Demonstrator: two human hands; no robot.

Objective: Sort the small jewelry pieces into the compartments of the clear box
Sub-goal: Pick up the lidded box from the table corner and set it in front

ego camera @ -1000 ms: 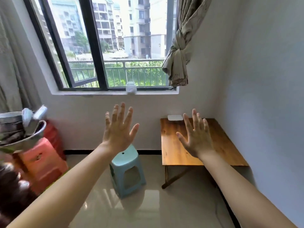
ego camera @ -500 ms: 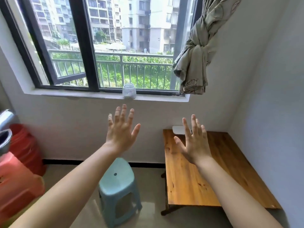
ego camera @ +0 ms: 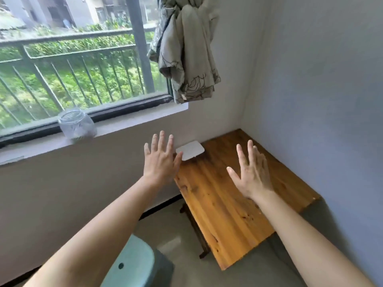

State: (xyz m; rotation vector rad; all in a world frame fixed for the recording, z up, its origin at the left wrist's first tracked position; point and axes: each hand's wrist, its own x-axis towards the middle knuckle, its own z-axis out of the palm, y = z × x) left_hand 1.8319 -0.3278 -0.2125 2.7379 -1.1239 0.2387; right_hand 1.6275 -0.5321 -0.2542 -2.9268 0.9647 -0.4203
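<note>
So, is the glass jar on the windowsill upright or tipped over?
Upright. The glass jar stands on its base on the windowsill, mouth upward.

Bright daylight from the window (ego camera: 83, 65) – greenery outside is motion-smeared. Soft shadow under the wooden table (ego camera: 226, 206), faint sheen on the floor (ego camera: 176, 241). Wide-angle bend at edges – overall slightly soft focus.
</note>
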